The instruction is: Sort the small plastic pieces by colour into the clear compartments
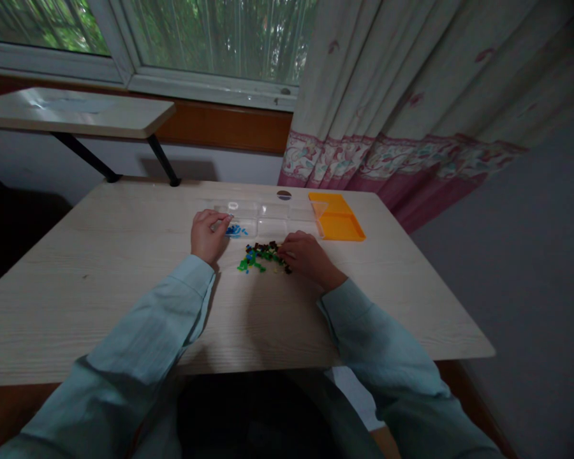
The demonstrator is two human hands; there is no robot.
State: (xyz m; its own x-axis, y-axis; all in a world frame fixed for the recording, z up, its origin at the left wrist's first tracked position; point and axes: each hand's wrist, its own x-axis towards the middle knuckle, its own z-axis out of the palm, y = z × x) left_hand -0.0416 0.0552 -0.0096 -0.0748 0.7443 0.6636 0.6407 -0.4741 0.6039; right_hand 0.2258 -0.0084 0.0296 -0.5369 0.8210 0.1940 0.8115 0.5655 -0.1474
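Observation:
A small heap of tiny coloured pieces [261,256], green, blue, black and yellowish, lies on the light wooden table [124,268]. Behind it sits a clear compartment box [263,220] with blue pieces [236,230] in its near left cell. My left hand [208,234] rests at the box's left end, fingers curled against the cell with the blue pieces; what they pinch is too small to name. My right hand [306,255] lies at the heap's right edge, fingers bent onto the pieces.
An orange lid or tray [337,218] lies to the right of the clear box. A small dark round disc [284,194] sits near the table's far edge. A second tabletop [71,111] stands behind on the left, under a window; a curtain [411,95] hangs at the right.

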